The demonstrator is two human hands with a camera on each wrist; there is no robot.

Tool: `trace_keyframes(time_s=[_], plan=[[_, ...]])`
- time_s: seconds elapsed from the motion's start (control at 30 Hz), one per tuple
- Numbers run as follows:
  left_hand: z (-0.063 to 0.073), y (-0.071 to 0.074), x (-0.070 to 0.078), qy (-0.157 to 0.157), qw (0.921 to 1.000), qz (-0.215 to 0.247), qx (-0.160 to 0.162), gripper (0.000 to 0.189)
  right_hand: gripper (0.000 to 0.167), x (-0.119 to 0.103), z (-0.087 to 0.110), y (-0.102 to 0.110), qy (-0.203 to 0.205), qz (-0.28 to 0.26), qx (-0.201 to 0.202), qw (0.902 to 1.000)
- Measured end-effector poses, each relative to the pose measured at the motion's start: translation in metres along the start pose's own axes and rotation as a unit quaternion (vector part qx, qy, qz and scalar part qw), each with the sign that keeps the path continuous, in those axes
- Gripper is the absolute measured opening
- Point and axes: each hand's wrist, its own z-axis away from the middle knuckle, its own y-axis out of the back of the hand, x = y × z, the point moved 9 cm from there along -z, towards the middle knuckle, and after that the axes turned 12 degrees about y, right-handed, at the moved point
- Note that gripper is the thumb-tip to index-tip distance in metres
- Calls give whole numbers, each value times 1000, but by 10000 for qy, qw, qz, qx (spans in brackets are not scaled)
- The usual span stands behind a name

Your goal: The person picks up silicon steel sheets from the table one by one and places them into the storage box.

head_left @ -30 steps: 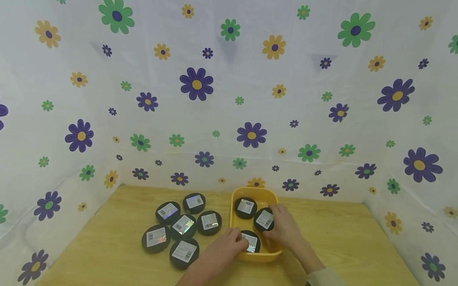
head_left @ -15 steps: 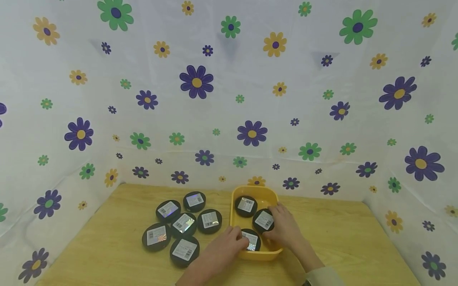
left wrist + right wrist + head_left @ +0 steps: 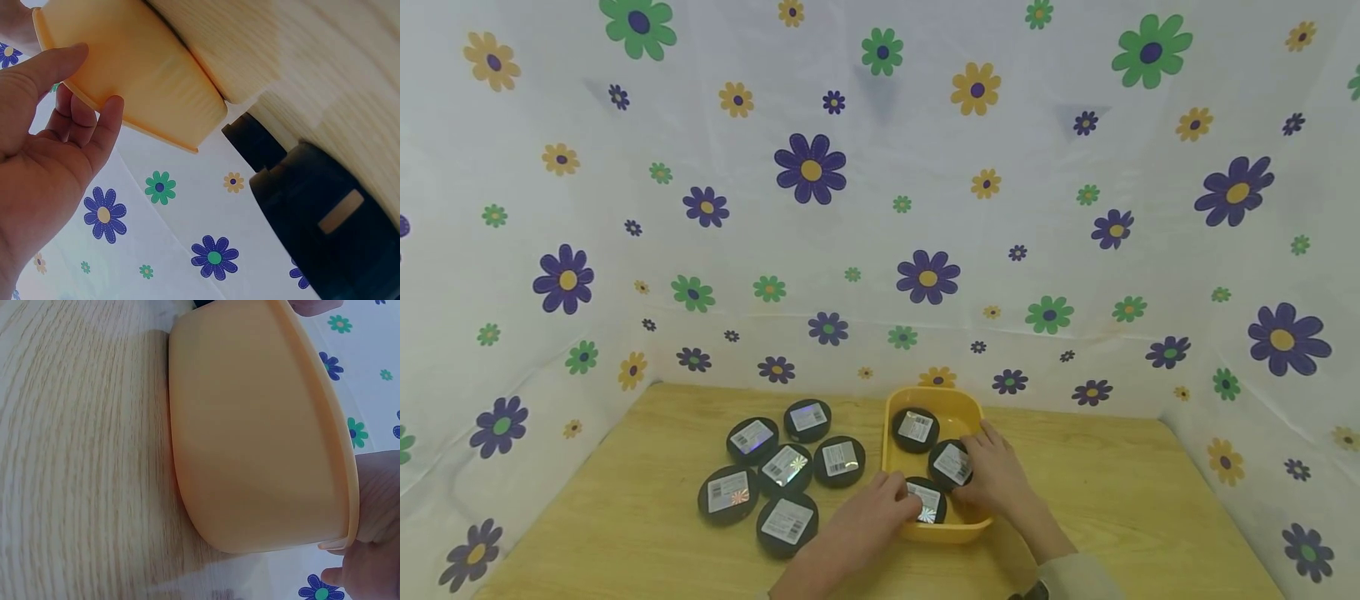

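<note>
A yellow plastic tub (image 3: 962,408) sits on the wooden table with three black round containers inside, each with a white label on top. My right hand (image 3: 997,471) reaches over the right rim and grips one labelled container (image 3: 950,463), its thumb and fingers around the right edge. My left hand (image 3: 877,510) is at the left front rim, beside the nearest container (image 3: 931,502). In the left wrist view, the left thumb (image 3: 78,55) lies on the tub's outer wall while some fingers go over the rim. The right fingertips are hidden behind the tub in the right wrist view.
Left of the tub, several more black round containers lie in a loose group, one of them (image 3: 786,525) close to my left forearm. Flower-patterned white cloth (image 3: 850,225) surrounds the table (image 3: 1112,492) at the back and sides.
The container under my right hand has shifted slightly left inside the tub, and the hand has followed. My left hand stays at the rim.
</note>
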Motion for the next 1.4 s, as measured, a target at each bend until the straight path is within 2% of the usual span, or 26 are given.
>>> trace_keyframes(time_s=[0.3,0.7,0.9,1.07,1.4], plan=[[0,1,1,12,10000,-63,-26,21,68,3,-1,-4,-118,11,-245,9996],[1,0,0,69,9998,-17,-193,20,69,2,-1,-6,-90,85,-286,9995],[1,1,0,57,9998,-4,-164,19,70,1,-1,-6,-110,45,-371,9992],[1,0,1,56,9998,23,-188,19,73,1,3,-4,-74,-296,-288,9991],[-1,0,1,109,9998,-45,-156,22,68,-3,16,9,-264,-1206,192,9922]])
